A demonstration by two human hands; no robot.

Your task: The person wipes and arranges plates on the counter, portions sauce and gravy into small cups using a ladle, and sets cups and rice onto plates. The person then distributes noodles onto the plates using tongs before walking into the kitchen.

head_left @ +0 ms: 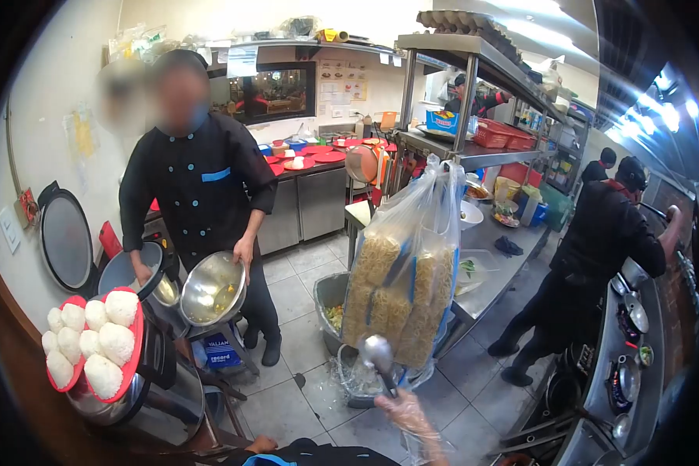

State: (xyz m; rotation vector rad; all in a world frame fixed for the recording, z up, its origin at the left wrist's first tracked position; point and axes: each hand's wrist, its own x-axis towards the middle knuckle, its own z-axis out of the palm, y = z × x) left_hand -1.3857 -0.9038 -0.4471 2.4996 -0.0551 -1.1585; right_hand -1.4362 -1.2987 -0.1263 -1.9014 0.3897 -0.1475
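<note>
A metal serving spoon [377,353] with a dark handle points upward in my right hand [405,413], which wears a clear plastic glove and has its fingers closed round the handle. Behind the spoon hangs a large clear bag [404,287] of dry noodle blocks. At the bottom edge, by my dark clothing with blue trim, a small part of my left hand [262,444] shows; its fingers are mostly hidden. To the left, red plates [138,353] bearing several mounds of white rice [110,342] rest on top of a big metal pot [171,400].
A co-worker [198,186] at the left tilts a steel bowl [213,289] beside a grey bin [136,268]. Another person [598,233] works at the stove on the right. A waste bin [330,299] stands under the noodle bag, beside a steel shelf unit [489,268].
</note>
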